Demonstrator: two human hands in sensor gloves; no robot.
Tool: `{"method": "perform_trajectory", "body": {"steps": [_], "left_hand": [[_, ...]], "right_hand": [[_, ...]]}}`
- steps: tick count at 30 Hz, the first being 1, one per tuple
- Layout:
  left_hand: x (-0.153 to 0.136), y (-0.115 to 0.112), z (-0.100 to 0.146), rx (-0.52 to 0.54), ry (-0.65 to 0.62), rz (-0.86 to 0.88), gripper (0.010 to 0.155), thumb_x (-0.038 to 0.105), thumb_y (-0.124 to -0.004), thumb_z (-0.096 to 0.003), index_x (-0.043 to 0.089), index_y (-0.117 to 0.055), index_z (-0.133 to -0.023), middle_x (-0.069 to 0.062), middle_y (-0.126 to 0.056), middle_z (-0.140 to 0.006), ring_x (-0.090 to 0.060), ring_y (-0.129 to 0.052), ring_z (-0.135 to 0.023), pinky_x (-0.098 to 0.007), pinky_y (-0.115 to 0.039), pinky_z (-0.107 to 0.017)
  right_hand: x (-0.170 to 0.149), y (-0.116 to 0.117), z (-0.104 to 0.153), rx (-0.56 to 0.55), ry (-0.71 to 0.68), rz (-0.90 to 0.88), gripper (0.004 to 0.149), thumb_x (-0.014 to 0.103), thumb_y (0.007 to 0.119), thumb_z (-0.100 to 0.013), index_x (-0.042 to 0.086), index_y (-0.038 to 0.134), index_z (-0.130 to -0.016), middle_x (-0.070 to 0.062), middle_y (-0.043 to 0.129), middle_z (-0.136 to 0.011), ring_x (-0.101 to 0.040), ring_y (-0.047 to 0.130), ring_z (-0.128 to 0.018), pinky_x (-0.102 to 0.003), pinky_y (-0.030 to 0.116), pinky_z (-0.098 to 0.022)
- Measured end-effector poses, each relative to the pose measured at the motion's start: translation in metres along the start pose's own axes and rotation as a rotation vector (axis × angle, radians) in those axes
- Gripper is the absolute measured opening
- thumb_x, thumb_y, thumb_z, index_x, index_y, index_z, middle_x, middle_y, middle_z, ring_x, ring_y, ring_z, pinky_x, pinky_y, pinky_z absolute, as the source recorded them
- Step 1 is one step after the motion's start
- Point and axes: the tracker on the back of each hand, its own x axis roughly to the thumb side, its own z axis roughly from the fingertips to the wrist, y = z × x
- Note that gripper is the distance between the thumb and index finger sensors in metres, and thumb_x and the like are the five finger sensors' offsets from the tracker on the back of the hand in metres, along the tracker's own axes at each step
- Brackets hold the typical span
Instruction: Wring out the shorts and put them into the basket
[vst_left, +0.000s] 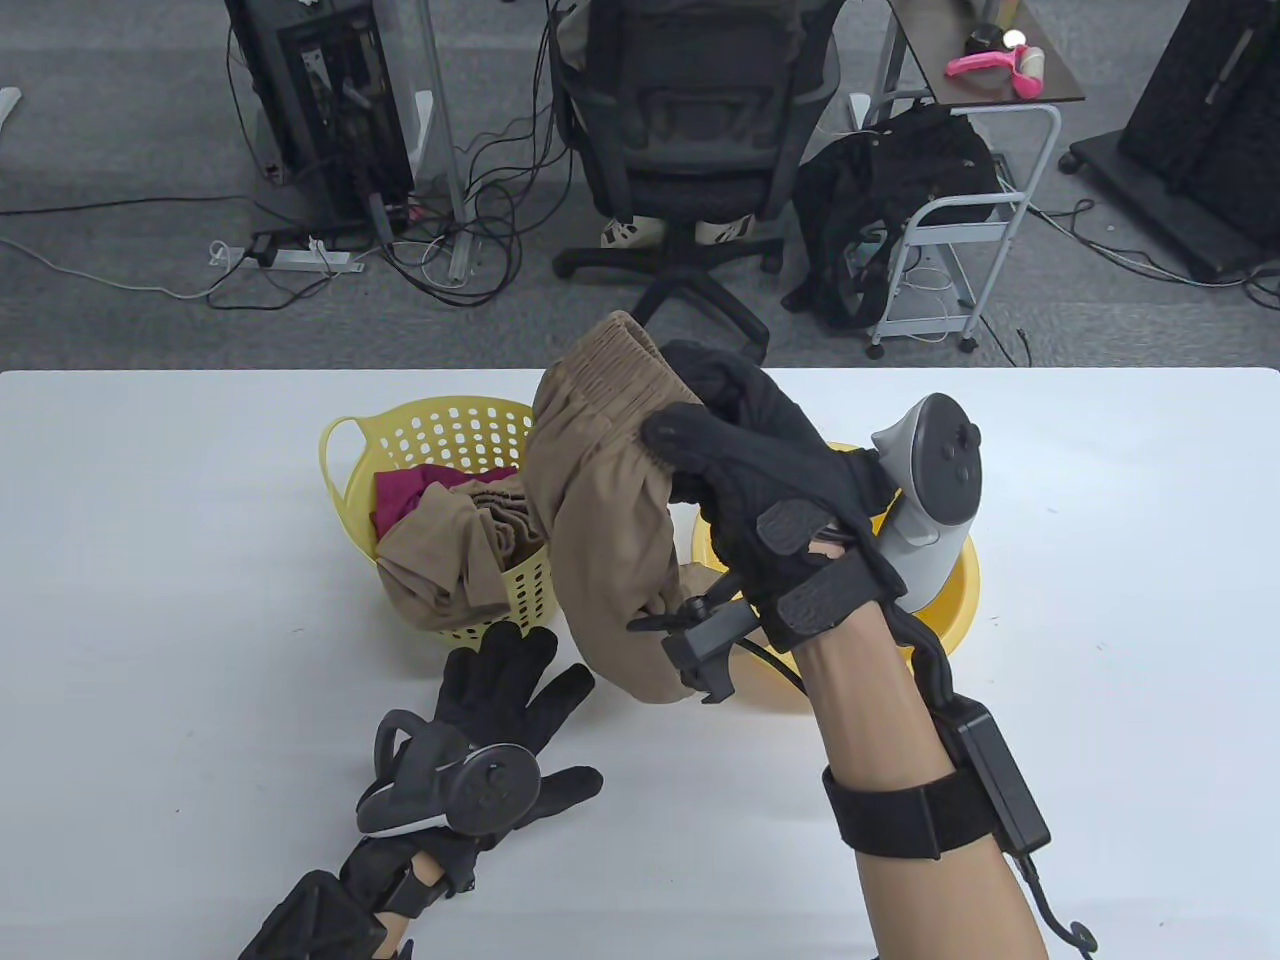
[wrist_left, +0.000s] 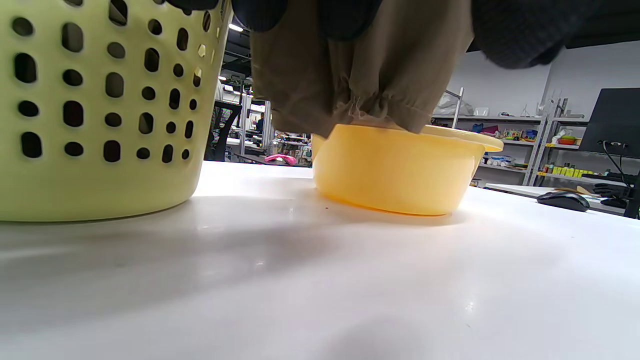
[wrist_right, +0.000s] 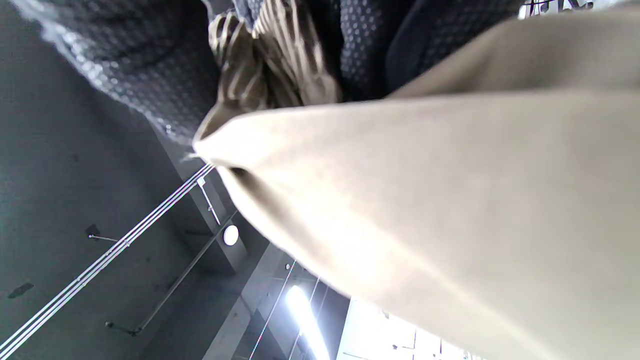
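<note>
The left hand (vst_left: 500, 710) lies flat on the white counter (vst_left: 200, 620), grip spread. At two o'clock from it, the right hand (vst_left: 770, 480) pinches the tan shorts (vst_left: 600, 540) by the waistband, hanging between the perforated yellow basket (vst_left: 440, 430) and orange basin (vst_left: 950, 600).

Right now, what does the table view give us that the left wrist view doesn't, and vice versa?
Table view only: the right hand gripping the tan shorts by the waistband, lifted above the table; the left hand with fingers spread near the table; clothes already in the yellow basket; office chair behind.

Left wrist view only: the shorts' hem hanging right at the basin rim, whether touching is unclear; side shelving and a mouse.

Both: basket, basin, shorts, white table.
</note>
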Motion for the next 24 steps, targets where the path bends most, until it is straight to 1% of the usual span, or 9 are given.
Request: {"method": "perform_trajectory", "body": {"steps": [5,8,18,21,22,24], "left_hand": [[-0.001,0.001,0.001,0.006,0.003,0.0,0.087,0.069,-0.072,-0.0495,0.021,-0.044,-0.116,-0.031,-0.035,-0.124,-0.067,-0.036,-0.11,-0.081,-0.037,-0.066],[0.0,0.0,0.001,0.004,0.002,-0.002,0.087,0.069,-0.072,-0.0495,0.021,-0.044,-0.116,-0.031,-0.035,-0.124,-0.068,-0.036,-0.109,-0.081,-0.037,-0.066],[0.001,0.0,0.001,0.009,-0.005,0.009,0.086,0.069,-0.072,-0.0493,0.021,-0.047,-0.115,-0.032,-0.038,-0.123,-0.067,-0.039,-0.109,-0.08,-0.04,-0.066],[0.0,0.002,0.001,0.025,0.006,0.016,0.084,0.069,-0.072,-0.0492,0.02,-0.051,-0.114,-0.032,-0.043,-0.122,-0.067,-0.045,-0.108,-0.08,-0.043,-0.066],[-0.001,0.003,0.002,0.03,0.011,0.024,0.084,0.07,-0.072,-0.049,0.019,-0.053,-0.113,-0.032,-0.048,-0.121,-0.066,-0.051,-0.107,-0.079,-0.046,-0.066],[-0.003,0.004,0.003,0.05,0.029,0.058,0.084,0.07,-0.072,-0.0484,0.017,-0.055,-0.112,-0.032,-0.053,-0.119,-0.066,-0.056,-0.105,-0.078,-0.048,-0.065]], "right_hand": [[0.001,0.002,0.0,0.004,-0.004,0.006,0.066,0.048,0.089,-0.054,0.007,0.062,-0.098,-0.018,0.079,-0.087,-0.031,0.097,-0.064,-0.038,0.089,-0.05],[0.0,0.0,0.0,-0.004,-0.005,0.015,0.066,0.049,0.089,-0.054,0.008,0.062,-0.098,-0.017,0.079,-0.087,-0.031,0.097,-0.064,-0.038,0.089,-0.05],[0.002,-0.02,0.005,-0.046,-0.001,0.07,0.066,0.049,0.089,-0.054,0.008,0.062,-0.098,-0.017,0.079,-0.087,-0.032,0.097,-0.064,-0.038,0.088,-0.05],[0.002,-0.026,0.007,-0.057,0.003,0.085,0.066,0.049,0.089,-0.054,0.008,0.062,-0.098,-0.017,0.079,-0.087,-0.031,0.097,-0.064,-0.038,0.088,-0.05],[0.001,-0.028,0.008,-0.06,0.004,0.087,0.066,0.049,0.089,-0.054,0.008,0.062,-0.098,-0.017,0.079,-0.087,-0.032,0.097,-0.064,-0.038,0.088,-0.05],[0.001,-0.032,0.009,-0.063,0.007,0.088,0.066,0.049,0.089,-0.054,0.008,0.062,-0.098,-0.017,0.079,-0.087,-0.031,0.097,-0.064,-0.038,0.088,-0.05]]}}
